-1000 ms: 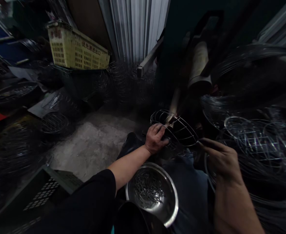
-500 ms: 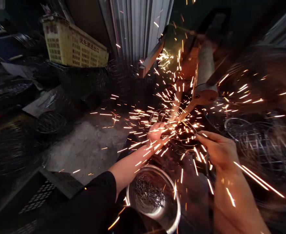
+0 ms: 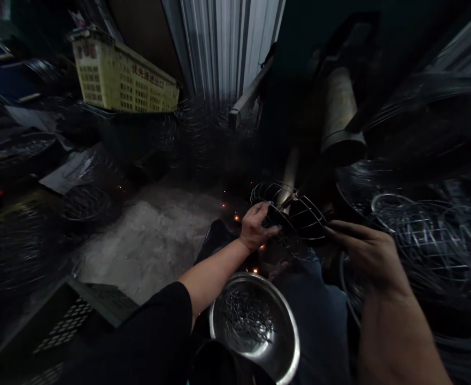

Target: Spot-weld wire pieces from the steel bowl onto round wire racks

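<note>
A round wire basket (image 3: 308, 207) made of thin metal rods is held at the lower end of a metal post (image 3: 288, 184). The fingers of my left hand (image 3: 255, 227) are closed at its near left side, with the thumb pointing right. My right hand (image 3: 365, 251) pinches its right edge between thumb and fingers. Above the basket hangs a thick metal cylinder (image 3: 342, 123), part of a dark machine. Below my left forearm, a shiny metal bowl (image 3: 293, 329) holds many short bent wire pieces (image 3: 247, 318).
Piled wire frames (image 3: 431, 235) lie at the right. To the left are a yellow plastic crate (image 3: 139, 80), a dark green crate (image 3: 102, 302) and a round wire coil (image 3: 83, 202). A square metal bar (image 3: 249, 99) juts out before the corrugated sheet (image 3: 229, 48).
The bright spray of sparks is gone, leaving a few glowing specks. The scene is darker. A gap now shows between the upper cylinder and the basket. Both hands stay nearly in place.
</note>
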The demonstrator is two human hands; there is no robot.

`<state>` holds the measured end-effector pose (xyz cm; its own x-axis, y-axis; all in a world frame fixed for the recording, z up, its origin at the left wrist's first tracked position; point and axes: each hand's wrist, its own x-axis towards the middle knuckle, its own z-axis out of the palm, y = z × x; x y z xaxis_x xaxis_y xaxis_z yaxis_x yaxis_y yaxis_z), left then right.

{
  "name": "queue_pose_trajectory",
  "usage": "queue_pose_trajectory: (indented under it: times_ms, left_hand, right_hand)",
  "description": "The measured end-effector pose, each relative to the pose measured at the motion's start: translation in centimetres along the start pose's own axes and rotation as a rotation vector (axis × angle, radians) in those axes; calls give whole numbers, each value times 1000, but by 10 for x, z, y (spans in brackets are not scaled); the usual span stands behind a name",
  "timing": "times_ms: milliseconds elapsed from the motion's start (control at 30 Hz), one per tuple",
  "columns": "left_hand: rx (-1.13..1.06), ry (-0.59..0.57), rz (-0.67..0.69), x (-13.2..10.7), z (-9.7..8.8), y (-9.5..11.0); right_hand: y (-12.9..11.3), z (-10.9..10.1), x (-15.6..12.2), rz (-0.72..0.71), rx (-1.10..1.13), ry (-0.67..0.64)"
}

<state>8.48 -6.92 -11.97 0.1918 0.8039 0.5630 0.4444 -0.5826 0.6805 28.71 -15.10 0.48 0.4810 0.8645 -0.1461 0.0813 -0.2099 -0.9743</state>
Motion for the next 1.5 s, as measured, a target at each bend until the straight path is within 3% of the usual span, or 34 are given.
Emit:
queue_pose_trajectory:
  times_ms: [333,533,633,800,967,1200,1367,1500]
  left_hand:
    - [-3,35,48,-4,1,-6]
    - [-72,74,-44,-4,2,-5]
    - [-78,99,-63,-2,3,-5]
    - [-88,128,-75,-4,5,-3]
    - [-120,111,-147,-7,4,1]
    - [-233,176,-348,0,-2,3]
    - [-334,221,-458,5,1,0]
    - [-432,201,-497,-1,7,2]
  right_hand:
    - [-1,6,-2,21,49,45]
    - [-10,12,7,-131,-49,-16]
    - [-11,17,17,-139,-69,-48]
    - [-10,10,16,-36,-23,-38]
    - [-3,-12,0,206,49,-103]
    - [-15,10,10,-76,-29,-77]
    - [-23,27,24,-52,-35,-118]
    - [-26,27,21,-29,8,-98]
